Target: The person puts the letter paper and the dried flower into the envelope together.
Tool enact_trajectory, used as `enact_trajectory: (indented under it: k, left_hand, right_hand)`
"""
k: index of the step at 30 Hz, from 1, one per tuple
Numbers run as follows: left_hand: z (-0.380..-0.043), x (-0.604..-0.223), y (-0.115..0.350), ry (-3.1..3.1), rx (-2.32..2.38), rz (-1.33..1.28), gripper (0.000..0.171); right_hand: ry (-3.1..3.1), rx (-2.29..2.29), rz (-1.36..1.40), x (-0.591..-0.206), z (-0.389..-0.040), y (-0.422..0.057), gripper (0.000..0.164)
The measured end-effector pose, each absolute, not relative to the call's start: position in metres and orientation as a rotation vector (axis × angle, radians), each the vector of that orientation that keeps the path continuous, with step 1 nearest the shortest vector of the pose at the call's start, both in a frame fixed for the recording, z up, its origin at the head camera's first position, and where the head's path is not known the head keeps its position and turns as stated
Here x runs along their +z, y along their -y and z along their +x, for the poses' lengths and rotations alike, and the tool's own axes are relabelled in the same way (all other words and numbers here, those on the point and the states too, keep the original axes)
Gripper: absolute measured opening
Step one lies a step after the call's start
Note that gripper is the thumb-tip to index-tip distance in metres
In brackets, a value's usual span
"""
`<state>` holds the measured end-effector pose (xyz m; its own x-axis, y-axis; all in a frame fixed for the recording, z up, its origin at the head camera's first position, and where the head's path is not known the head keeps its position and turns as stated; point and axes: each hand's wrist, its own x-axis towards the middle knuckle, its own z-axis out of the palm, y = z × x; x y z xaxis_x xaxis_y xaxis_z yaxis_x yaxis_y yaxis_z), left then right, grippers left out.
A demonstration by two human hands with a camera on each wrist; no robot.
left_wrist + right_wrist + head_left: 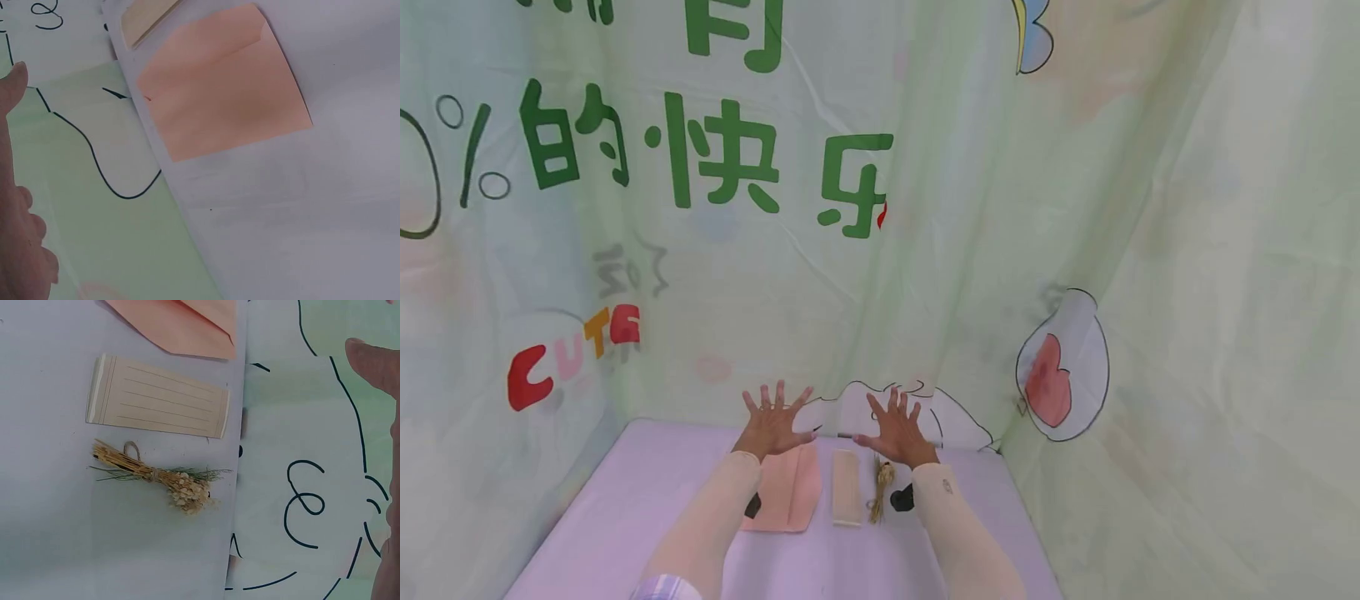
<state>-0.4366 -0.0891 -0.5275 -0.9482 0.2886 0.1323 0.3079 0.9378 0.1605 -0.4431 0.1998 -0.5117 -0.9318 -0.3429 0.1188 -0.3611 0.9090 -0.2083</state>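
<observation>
Both hands are raised above the far part of the table with fingers spread, holding nothing. My left hand [772,429] is over the pink paper envelope [790,492], which lies with its pointed flap unfolded. My right hand [898,435] hovers above a small bundle of dried flowers [882,492], tied at the stems. Between the two lies a narrow stack of lined cream paper [846,487]. The right wrist view shows the lined paper [159,397] beside the dried flowers [159,475]. In the left wrist view, the envelope [219,81] lies flat.
A pale lilac tabletop [647,500] spreads beneath everything. Printed cloth curtains [955,250] with green lettering and cartoon drawings hang behind the table and on both sides. Dark wrist camera parts [902,498] show at the sleeves.
</observation>
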Motion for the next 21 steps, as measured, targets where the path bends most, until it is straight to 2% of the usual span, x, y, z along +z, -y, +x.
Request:
enact_trajectory:
  k: [7, 14, 21]
  left_hand:
    - [-0.426, -0.522, 0.09, 2.992, -0.299, -0.466, 0.091]
    - [-0.43, -0.523, 0.094, 2.973, -0.341, -0.46, 0.09]
    - [-0.432, -0.539, 0.094, 2.95, -0.379, -0.462, 0.085]
  right_hand:
    - [2.923, 0.375, 0.562, -0.51, -0.449, -0.2, 0.092]
    - [2.929, 0.377, 0.532, -0.508, -0.454, -0.198, 0.089]
    - [2.948, 0.457, 0.49, -0.523, -0.453, -0.201, 0.071]
